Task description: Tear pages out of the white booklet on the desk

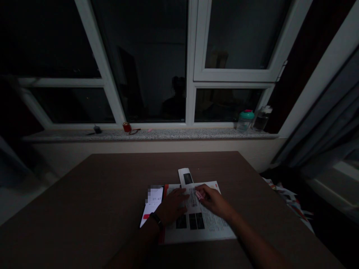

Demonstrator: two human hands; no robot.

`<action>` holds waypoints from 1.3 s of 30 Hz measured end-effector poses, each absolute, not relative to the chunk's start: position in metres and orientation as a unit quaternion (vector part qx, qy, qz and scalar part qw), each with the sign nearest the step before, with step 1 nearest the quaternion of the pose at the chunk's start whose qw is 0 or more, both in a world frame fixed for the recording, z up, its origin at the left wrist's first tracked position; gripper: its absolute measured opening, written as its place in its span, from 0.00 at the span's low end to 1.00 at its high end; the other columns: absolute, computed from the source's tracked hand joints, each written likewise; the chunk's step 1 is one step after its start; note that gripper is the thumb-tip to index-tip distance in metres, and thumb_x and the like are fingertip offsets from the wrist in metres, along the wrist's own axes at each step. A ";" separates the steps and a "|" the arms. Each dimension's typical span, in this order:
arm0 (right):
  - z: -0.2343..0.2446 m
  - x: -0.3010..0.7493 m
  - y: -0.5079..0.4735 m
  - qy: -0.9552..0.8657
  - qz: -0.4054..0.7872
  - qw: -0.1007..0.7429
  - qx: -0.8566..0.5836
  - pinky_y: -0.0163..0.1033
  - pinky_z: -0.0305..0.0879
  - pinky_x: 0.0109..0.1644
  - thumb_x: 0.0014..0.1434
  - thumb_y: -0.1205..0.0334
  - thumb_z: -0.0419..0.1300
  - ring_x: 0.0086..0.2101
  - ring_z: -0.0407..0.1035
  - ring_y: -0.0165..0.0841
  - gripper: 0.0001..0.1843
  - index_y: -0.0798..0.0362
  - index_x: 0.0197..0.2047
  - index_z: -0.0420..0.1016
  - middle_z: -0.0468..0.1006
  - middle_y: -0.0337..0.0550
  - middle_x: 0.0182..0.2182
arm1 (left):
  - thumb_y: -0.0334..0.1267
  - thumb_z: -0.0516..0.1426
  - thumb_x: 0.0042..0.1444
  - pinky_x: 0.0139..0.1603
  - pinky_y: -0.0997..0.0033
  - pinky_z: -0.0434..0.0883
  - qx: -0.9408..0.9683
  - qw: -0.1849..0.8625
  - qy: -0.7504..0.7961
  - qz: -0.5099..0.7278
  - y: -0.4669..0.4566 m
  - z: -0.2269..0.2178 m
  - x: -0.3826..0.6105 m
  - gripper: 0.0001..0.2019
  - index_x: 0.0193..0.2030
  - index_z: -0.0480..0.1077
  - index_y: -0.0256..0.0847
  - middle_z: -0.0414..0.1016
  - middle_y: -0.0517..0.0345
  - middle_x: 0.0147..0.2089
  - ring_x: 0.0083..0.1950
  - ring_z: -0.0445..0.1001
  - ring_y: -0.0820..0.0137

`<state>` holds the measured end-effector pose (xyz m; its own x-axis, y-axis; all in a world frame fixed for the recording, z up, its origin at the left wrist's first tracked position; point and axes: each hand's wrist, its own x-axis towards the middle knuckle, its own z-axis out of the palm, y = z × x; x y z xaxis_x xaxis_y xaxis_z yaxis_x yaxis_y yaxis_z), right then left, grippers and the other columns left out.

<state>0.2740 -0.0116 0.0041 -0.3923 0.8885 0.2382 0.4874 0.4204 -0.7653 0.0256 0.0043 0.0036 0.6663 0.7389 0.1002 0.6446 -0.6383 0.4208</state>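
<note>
A printed sheet or booklet (196, 236) with text and dark pictures lies on the table. My left hand (174, 204), with a dark band at its wrist, rests on the page with fingers spread. On the right half of the page, my right hand (212, 200) pinches a small pink object (199, 195) against the paper; its exact kind is too small to tell. Between the hands is a lighter piece of paper (193, 205), partly covered by the fingers. A white strip with a dark picture (184, 172) sticks out past the page's far edge.
A lit phone (153, 203) lies left of the page. The brown table (117, 179) ends before a stone windowsill (168, 134). On the sill stand a teal-lidded bottle (245, 121), a clear bottle (262, 118), a red jar (126, 127) and a small dark bottle (97, 129).
</note>
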 end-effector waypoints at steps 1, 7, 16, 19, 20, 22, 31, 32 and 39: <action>0.004 0.274 -0.012 -0.779 0.308 0.321 -0.443 0.33 0.63 0.38 0.56 0.69 0.57 0.34 0.69 0.31 0.17 0.51 0.50 0.68 0.75 0.39 0.35 | 0.35 0.60 0.57 0.67 0.52 0.55 0.895 0.178 0.387 0.132 0.005 0.003 0.026 0.24 0.61 0.65 0.47 0.57 0.53 0.68 0.68 0.54 0.58; 0.007 0.278 -0.017 -0.813 0.311 0.245 -0.428 0.30 0.57 0.30 0.51 0.70 0.60 0.27 0.65 0.29 0.15 0.50 0.44 0.72 0.69 0.33 0.26 | 0.36 0.60 0.57 0.66 0.52 0.56 0.897 0.172 0.382 0.143 0.006 -0.004 0.024 0.24 0.61 0.65 0.48 0.57 0.54 0.68 0.68 0.54 0.59; -0.004 0.274 -0.011 -0.799 0.290 0.242 -0.467 0.30 0.54 0.29 0.51 0.70 0.58 0.25 0.61 0.27 0.14 0.52 0.43 0.73 0.66 0.32 0.23 | 0.35 0.60 0.57 0.66 0.51 0.56 0.897 0.177 0.376 0.153 0.008 -0.010 0.024 0.24 0.61 0.64 0.49 0.58 0.55 0.68 0.68 0.54 0.59; -0.008 0.270 -0.006 -0.786 0.288 0.261 -0.481 0.30 0.55 0.29 0.52 0.69 0.58 0.25 0.61 0.28 0.15 0.53 0.44 0.74 0.67 0.33 0.23 | 0.35 0.60 0.57 0.66 0.52 0.55 0.896 0.181 0.378 0.147 0.008 -0.008 0.024 0.25 0.61 0.64 0.49 0.57 0.55 0.68 0.68 0.53 0.59; -0.009 0.269 -0.004 -0.780 0.290 0.266 -0.487 0.31 0.55 0.29 0.52 0.68 0.58 0.24 0.61 0.28 0.15 0.53 0.45 0.74 0.67 0.33 0.23 | 0.36 0.60 0.57 0.67 0.53 0.55 0.895 0.184 0.380 0.144 0.008 -0.007 0.024 0.25 0.61 0.64 0.49 0.57 0.55 0.68 0.68 0.53 0.59; -0.011 0.268 -0.001 -0.769 0.295 0.272 -0.497 0.31 0.56 0.30 0.53 0.67 0.58 0.24 0.61 0.28 0.15 0.53 0.46 0.74 0.68 0.34 0.24 | 0.36 0.59 0.57 0.67 0.53 0.55 0.892 0.191 0.385 0.141 0.007 -0.003 0.025 0.24 0.61 0.64 0.48 0.57 0.55 0.68 0.68 0.53 0.59; 0.000 0.278 -0.008 -0.795 0.346 0.236 -0.438 0.29 0.52 0.27 0.52 0.68 0.60 0.23 0.56 0.26 0.13 0.53 0.43 0.76 0.62 0.32 0.22 | 0.36 0.60 0.57 0.67 0.52 0.55 0.893 0.191 0.380 0.149 0.006 -0.004 0.024 0.25 0.61 0.64 0.48 0.57 0.54 0.68 0.69 0.53 0.58; 0.001 0.280 -0.010 -0.798 0.356 0.226 -0.431 0.29 0.51 0.26 0.51 0.68 0.60 0.23 0.55 0.26 0.15 0.53 0.44 0.76 0.62 0.31 0.22 | 0.35 0.60 0.57 0.67 0.53 0.55 0.893 0.190 0.380 0.148 0.006 -0.005 0.024 0.25 0.61 0.64 0.48 0.57 0.54 0.68 0.68 0.53 0.58; 0.003 0.281 -0.014 -0.807 0.363 0.205 -0.418 0.29 0.51 0.26 0.52 0.67 0.60 0.23 0.56 0.25 0.15 0.52 0.44 0.75 0.61 0.31 0.22 | 0.34 0.60 0.56 0.66 0.52 0.56 0.892 0.193 0.378 0.155 0.009 -0.012 0.023 0.25 0.61 0.64 0.49 0.56 0.54 0.68 0.69 0.52 0.58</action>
<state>0.2807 -0.0137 0.0026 -0.5658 0.8241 0.0267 0.5262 0.3859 -0.7577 0.0231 0.0088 -0.0118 0.6668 0.7337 0.1306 0.6144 -0.6404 0.4608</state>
